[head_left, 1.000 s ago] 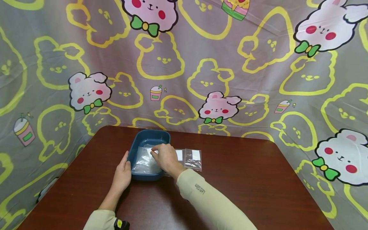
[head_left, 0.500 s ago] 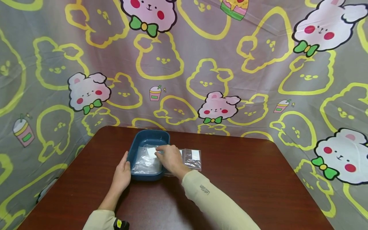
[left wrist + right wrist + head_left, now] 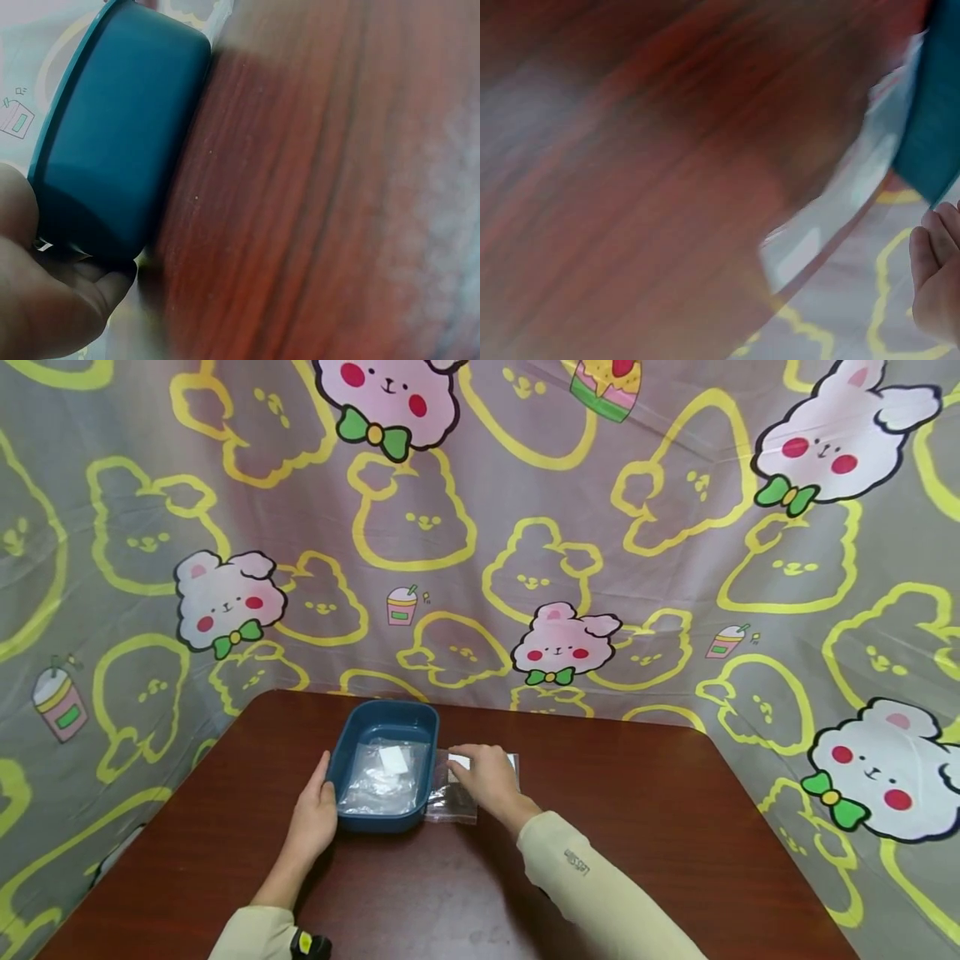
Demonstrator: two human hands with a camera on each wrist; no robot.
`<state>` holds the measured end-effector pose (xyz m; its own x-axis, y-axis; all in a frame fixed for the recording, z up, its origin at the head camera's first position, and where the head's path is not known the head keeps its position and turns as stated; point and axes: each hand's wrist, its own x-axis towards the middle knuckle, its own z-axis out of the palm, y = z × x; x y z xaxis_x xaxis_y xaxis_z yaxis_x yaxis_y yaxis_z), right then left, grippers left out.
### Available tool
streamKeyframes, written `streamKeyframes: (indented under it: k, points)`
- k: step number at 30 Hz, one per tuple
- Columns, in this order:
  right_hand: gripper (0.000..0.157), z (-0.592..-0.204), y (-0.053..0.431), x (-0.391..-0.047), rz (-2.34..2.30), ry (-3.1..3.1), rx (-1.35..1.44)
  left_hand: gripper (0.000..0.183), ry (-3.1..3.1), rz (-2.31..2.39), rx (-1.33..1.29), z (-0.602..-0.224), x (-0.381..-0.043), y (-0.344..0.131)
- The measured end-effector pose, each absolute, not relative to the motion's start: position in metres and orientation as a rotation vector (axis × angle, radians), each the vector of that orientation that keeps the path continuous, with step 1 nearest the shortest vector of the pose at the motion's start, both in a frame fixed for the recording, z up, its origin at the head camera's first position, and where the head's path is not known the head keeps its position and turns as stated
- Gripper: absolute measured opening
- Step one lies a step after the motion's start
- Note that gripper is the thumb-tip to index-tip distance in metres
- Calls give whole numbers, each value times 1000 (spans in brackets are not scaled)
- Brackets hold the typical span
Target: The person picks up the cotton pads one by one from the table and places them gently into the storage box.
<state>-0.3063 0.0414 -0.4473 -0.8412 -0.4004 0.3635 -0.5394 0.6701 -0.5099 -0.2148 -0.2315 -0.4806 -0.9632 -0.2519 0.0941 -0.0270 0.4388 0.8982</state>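
Observation:
In the head view a blue plastic bin (image 3: 384, 823) stands on the table. Clear plastic zip bags (image 3: 371, 792) lie inside it, a white label (image 3: 392, 760) uppermost. My left hand (image 3: 311, 817) rests along the bin's left wall, its fingers pointing forward. The left wrist view shows that hand at the bin's near corner, thumb close to the rim. Just right of the bin, more clear zip bags (image 3: 454, 810) with white labels lie flat. Over them hovers my right hand (image 3: 489, 781), fingers loosely bent and nothing visible in them; it hides part of the bags.
A dark reddish-brown wooden table (image 3: 600, 827) carries everything. Behind and beside it hangs a grey cloth (image 3: 480, 568) printed with cartoon rabbits. A black wrist strap with a yellow spot (image 3: 307, 943) sits on the left sleeve.
My right hand has moved right, from over the bin to above the bags beside it. The white label in the bin is now fully uncovered. The left hand stays at the bin wall.

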Motion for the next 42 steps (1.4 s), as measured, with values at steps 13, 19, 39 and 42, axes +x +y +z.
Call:
streamKeyframes:
  k: [13, 19, 39, 42]
  points:
    - [31, -480, 108, -316, 836, -2774, 644, 55, -2476, -1533, 212, -481, -214, -234]
    - [37, -487, 130, -317, 808, -2878, 548, 55, -2481, -1540, 223, -482, -215, -234]
    - [29, -492, 137, -321, 720, -2853, 598, 56, -2479, -1559, 236, -480, -216, -231]
    - [28, -492, 138, -321, 710, -2849, 603, 55, -2481, -1566, 238, -480, -216, -231]
